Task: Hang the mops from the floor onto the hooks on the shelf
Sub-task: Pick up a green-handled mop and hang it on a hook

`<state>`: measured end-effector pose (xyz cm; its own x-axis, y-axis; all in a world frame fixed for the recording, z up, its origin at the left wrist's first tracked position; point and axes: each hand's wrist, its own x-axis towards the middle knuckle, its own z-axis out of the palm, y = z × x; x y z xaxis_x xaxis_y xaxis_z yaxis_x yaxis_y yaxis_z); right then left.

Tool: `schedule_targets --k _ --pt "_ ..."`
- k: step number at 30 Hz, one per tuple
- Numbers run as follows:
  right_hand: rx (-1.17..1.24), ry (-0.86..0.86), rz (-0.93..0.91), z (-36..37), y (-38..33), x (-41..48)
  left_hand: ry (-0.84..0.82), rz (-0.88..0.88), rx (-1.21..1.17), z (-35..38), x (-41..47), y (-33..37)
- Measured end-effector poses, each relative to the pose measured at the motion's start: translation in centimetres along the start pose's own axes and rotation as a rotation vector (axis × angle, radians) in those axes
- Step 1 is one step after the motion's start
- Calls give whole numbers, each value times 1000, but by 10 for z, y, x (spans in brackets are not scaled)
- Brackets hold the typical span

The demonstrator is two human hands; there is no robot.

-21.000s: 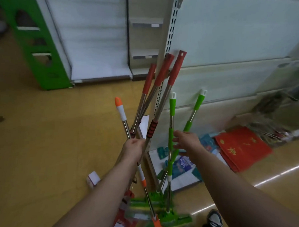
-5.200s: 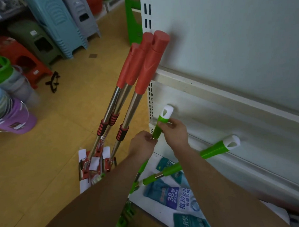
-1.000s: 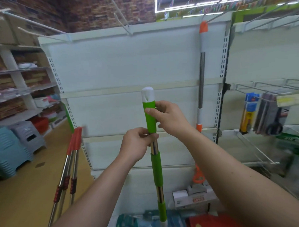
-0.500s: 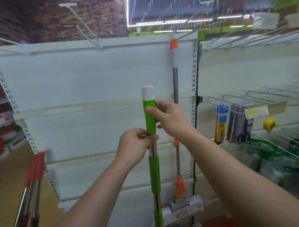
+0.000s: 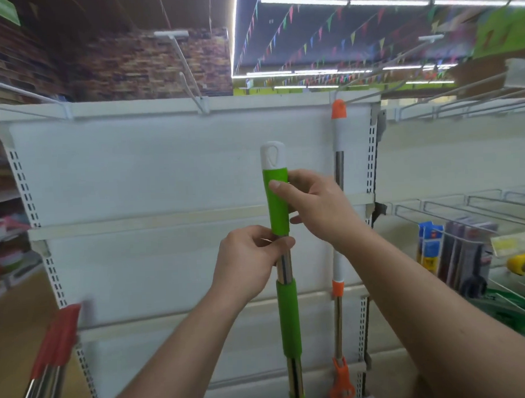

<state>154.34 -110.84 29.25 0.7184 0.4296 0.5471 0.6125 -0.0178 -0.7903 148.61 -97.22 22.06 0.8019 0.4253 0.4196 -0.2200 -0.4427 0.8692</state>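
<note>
I hold a green-handled mop (image 5: 276, 204) upright in front of the white shelf (image 5: 152, 173); its white cap with a hanging hole is at the top. My left hand (image 5: 249, 259) grips the steel pole just below the upper green grip. My right hand (image 5: 316, 208) pinches that grip from the right. An orange-and-white mop (image 5: 338, 129) hangs from a hook at the shelf's top right. A bare white hook (image 5: 186, 69) juts out above the shelf top, up and left of the green mop's cap. The green mop's head is out of view.
Red-handled mops (image 5: 55, 343) lean at the lower left by the shelf upright. Wire racks (image 5: 466, 208) with packaged goods stand to the right. More hooks (image 5: 25, 95) stick out along the shelf top at left. Other shelves fill the far left.
My view has tilted further up and the shelf top with its hooks now shows more. Both hands keep the same grip on the green mop, which stays upright.
</note>
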Motion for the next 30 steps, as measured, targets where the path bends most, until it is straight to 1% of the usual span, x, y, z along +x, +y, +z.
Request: schedule_targets --k 5,12,24,30 --pt "-4 -10 -26 0 -15 15 27 28 26 -13 12 13" --pt "29 -72 -69 2 -38 27 132 32 95 -32 11 39" --pt "35 -158 -122 39 -75 40 307 46 196 -77 1 58" --pt "112 -157 -111 57 -91 50 355 78 225 -99 3 66"
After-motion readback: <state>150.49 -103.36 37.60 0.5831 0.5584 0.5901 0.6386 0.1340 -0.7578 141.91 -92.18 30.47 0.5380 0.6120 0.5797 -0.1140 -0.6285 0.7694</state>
